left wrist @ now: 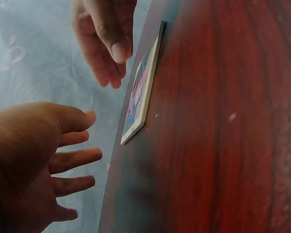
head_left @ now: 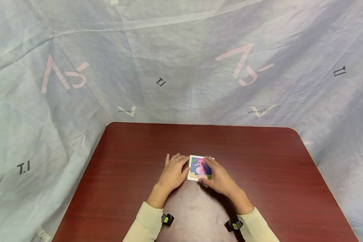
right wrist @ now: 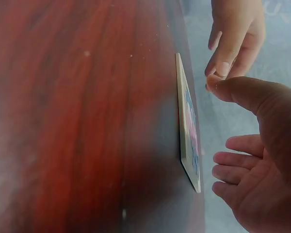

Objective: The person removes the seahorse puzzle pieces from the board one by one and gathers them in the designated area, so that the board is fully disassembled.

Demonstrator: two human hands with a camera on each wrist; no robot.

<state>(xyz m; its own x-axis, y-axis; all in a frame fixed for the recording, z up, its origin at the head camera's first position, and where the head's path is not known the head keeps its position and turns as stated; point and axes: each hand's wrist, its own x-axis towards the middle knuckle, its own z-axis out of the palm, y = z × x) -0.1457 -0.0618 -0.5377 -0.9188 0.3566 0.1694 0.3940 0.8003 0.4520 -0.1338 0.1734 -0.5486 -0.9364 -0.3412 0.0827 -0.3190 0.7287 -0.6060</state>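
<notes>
A small square picture board (head_left: 196, 170) lies flat on the dark red table, with a pink seahorse on blue inside a pale border. To its left is my left hand (head_left: 172, 173), fingers spread and pointing away from me. Over its right side is my right hand (head_left: 220, 178), covering part of the picture in the head view. The left wrist view has the board (left wrist: 141, 92) edge-on, with the left hand's extended fingers (left wrist: 77, 158) apart from it. Seen from the right wrist, the right hand (right wrist: 266, 155) has loosely extended fingers above the board (right wrist: 188, 128), holding nothing.
The wooden tabletop (head_left: 133, 144) has rounded far corners and extends to both sides of the hands. Behind it and at the sides hangs a pale grey printed cloth (head_left: 181, 60). Each wrist carries a black strapped device (head_left: 167, 219) beside a cream sleeve (head_left: 146, 220).
</notes>
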